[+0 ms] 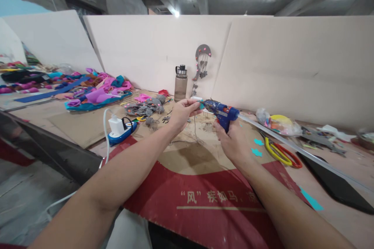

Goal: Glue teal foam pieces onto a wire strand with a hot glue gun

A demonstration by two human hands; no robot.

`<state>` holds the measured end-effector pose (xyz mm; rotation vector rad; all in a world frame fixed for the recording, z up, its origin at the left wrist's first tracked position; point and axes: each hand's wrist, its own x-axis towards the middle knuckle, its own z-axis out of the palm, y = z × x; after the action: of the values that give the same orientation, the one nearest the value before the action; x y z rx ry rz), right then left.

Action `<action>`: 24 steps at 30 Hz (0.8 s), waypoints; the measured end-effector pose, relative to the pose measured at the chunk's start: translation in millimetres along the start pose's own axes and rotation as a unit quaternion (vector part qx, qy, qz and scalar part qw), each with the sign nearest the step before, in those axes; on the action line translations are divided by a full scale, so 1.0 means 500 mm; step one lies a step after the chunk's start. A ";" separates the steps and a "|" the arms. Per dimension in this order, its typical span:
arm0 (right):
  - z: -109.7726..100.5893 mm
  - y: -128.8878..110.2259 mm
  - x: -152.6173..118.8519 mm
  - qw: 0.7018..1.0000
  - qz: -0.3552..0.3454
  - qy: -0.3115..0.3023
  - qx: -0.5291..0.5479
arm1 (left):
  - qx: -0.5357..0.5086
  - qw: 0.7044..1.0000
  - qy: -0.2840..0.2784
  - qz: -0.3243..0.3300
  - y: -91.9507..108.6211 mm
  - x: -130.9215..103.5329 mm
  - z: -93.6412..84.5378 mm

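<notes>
My right hand (pixel 230 140) is wrapped round the handle of a blue hot glue gun (pixel 224 113), with a long clear glue stick (pixel 271 136) trailing from its back end. The gun's nozzle points left, towards my left hand (pixel 184 114). Between the fingertips of that hand is a small teal felt piece (pixel 201 105), right at the nozzle; whether they touch I cannot tell. A thin grey string (pixel 195 128) hangs below the left fingers to the cardboard (pixel 201 163). Two teal felt cut-outs (pixel 257 152) lie to the right of my right hand.
Yellow-and-red-handled scissors (pixel 280 153) and a black phone (pixel 336 183) lie at right. A bottle (pixel 180 83) stands at the back beside a grey moon-shaped hanging (pixel 203 52). Grey felt pieces (pixel 143 107), a blue power strip (pixel 122 134) with a white plug and colourful scraps (pixel 102 91) are at left.
</notes>
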<state>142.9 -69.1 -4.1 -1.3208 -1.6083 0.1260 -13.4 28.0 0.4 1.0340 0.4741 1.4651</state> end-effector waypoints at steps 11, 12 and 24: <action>0.001 -0.004 0.001 1.000 -0.005 -0.001 0.002 | 0.001 1.000 -0.003 -0.001 0.001 0.001 0.001; 0.002 -0.003 0.001 1.000 -0.005 0.000 0.000 | 0.001 1.000 -0.005 0.001 0.000 0.001 0.001; 0.001 -0.002 0.000 1.000 -0.009 0.006 0.005 | 0.005 1.000 -0.001 -0.002 0.002 0.000 0.003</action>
<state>141.8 -69.4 -3.8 -1.2976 -1.6081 0.1148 -12.9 27.6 2.0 1.0429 0.4821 1.4596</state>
